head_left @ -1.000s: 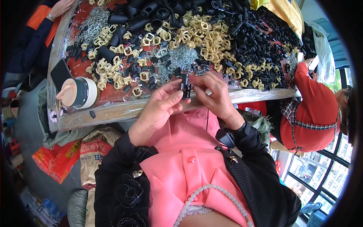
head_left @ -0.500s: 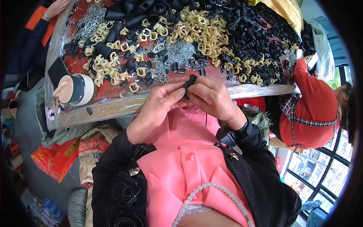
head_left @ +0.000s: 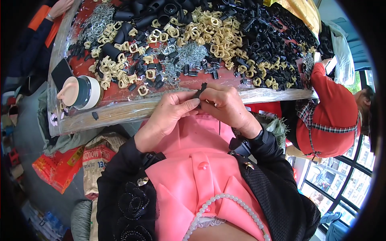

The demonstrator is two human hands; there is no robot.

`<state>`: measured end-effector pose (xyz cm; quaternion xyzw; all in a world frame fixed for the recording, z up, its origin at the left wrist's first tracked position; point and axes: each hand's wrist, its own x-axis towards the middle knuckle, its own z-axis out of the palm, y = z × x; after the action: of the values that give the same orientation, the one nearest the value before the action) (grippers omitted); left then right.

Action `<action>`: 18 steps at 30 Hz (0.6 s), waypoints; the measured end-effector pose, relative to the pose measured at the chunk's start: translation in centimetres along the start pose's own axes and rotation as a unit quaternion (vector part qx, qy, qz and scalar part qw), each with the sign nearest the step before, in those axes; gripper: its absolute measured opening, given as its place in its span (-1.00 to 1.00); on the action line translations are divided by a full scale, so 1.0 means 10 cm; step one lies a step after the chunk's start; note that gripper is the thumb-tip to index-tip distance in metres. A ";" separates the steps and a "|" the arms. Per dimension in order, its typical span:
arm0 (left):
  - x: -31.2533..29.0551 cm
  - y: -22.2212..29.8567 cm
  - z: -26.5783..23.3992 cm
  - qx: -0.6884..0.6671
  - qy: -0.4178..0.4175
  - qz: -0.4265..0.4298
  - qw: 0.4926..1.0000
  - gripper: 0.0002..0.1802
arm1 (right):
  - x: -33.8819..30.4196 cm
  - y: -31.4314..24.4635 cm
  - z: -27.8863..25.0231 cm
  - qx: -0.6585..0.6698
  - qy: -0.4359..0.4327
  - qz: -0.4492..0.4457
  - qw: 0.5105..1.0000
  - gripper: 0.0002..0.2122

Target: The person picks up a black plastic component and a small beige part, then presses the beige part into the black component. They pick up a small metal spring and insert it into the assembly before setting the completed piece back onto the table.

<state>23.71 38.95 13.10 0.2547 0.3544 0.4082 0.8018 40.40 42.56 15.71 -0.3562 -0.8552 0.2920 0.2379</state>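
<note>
A small black plastic part (head_left: 202,87) pokes up between my two hands at the table's front edge. My left hand (head_left: 175,108) pinches it from the left with thumb and fingers. From the other side my right hand (head_left: 223,103) grips it, its fingers curled round and covering most of the piece. Just beyond my hands lie loose silver wire springs (head_left: 192,56), cream ring-shaped plastic parts (head_left: 150,74) and small black clips (head_left: 215,74) on the red tabletop.
A white-and-dark round container (head_left: 91,93) and a black phone (head_left: 61,74) stand at the table's left corner. Black tubes (head_left: 138,23) are heaped farther back. A co-worker in red (head_left: 333,108) works at the right; another person's hand (head_left: 60,9) rests at the far left.
The black part has turned slightly between my fingers, and less of it shows. My right hand has shifted a little, with its fingers closing lower around the part.
</note>
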 end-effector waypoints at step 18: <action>0.09 -0.03 -0.20 -0.122 0.022 0.026 0.992 -0.74 | -0.20 0.81 -0.20 -0.228 0.083 0.081 0.967 -0.83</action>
<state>22.69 39.74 11.34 0.1550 0.3131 0.4745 0.8080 46.72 46.40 11.35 -0.4918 -0.8448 0.0766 0.1963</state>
